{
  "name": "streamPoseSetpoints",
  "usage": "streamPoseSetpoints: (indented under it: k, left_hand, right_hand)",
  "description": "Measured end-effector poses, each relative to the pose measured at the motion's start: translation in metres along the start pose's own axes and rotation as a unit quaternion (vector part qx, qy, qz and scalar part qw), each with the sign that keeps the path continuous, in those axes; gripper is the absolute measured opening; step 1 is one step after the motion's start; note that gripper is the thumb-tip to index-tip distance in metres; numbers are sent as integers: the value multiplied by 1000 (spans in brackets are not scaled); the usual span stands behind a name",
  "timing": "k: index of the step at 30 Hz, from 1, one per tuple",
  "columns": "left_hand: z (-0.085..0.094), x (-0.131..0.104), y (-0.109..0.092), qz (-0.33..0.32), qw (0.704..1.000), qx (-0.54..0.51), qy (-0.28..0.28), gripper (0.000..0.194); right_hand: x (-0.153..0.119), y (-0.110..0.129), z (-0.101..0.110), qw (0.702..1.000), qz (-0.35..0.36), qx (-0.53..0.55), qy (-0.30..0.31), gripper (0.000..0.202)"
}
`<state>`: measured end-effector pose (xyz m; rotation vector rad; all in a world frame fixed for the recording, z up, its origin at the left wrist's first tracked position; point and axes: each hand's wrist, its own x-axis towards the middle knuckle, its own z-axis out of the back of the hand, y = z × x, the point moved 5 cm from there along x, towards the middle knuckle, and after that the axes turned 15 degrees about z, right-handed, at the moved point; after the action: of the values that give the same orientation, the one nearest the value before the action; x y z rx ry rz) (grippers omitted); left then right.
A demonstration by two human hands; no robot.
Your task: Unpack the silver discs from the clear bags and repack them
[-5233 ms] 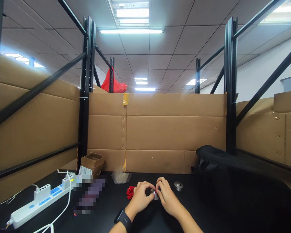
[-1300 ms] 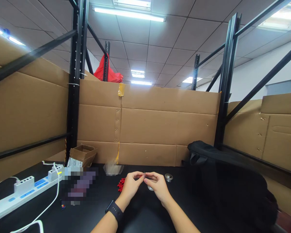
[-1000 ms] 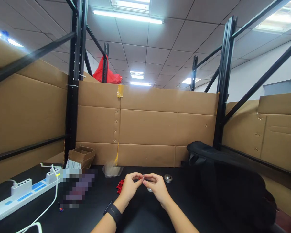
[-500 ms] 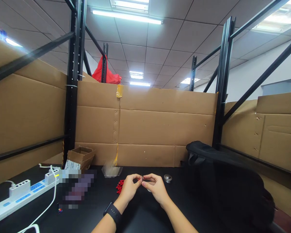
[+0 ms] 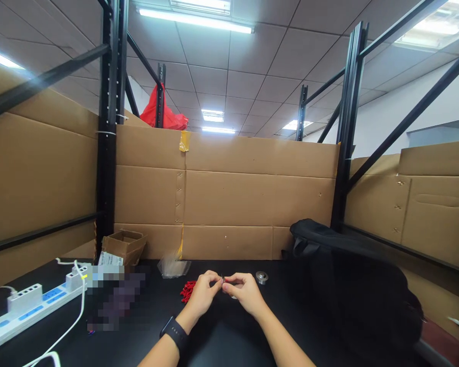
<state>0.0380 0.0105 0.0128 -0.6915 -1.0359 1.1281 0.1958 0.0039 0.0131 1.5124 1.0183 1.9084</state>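
Bordering black tabletop (image 5: 222, 339), cardboard panels (image 5: 229, 199)

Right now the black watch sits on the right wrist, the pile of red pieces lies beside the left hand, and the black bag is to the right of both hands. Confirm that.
Wrong about the watch: the head view shows the black watch on the wrist of the left hand. The red pieces and black bag are as you said.

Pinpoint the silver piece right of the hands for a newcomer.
Find the big black bag on the right. Between it and the right hand lies a small, round silver piece. Unlike the pale piece mostly hidden by that hand, it shows fully.
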Motion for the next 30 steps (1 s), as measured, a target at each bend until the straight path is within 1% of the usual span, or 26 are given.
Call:
streamPoseSetpoints:
  k: [5,7,9,12,15,20,22,25,27,30]
  left_hand:
    - [3,1,-2,8,1000,-14,-10,42]
    - [4,1,-4,12,1000,-21,-12,43]
    - [4,0,-6,15,1000,-25,-6,44]
    - [3,-1,-9,15,1000,-22,11,46]
    - [3,-2,-9,17,1000,-23,12,45]
    - [-1,0,-1,32,999,-12,3,42]
    - [-2,3,4,38,999,-15,-8,45]
    - [6,5,5,47,997,-38,-54,48]
    - [11,2,-2,43,997,-13,-68,46]
    - [11,-9,-18,17,994,100,-38,36]
  right_hand:
    - [2,5,-2,1000,-2,7,-14,53]
    - [2,5,-3,1000,-7,17,-9,56]
    - [3,7,-3,1000,8,7,-3,56]
    - [4,9,0,999,40,-23,-7,49]
    - [4,11,2,997,55,-49,-11,41]
    - [3,21,1,979,102,-174,-1,27]
    - [2,23,0,971,118,-209,10,22]
    - [-1,25,-4,960,147,-235,32,16]
    - [-2,26,-6,957,159,-239,44,13]
    - [-3,25,-7,957,161,-236,49,12]
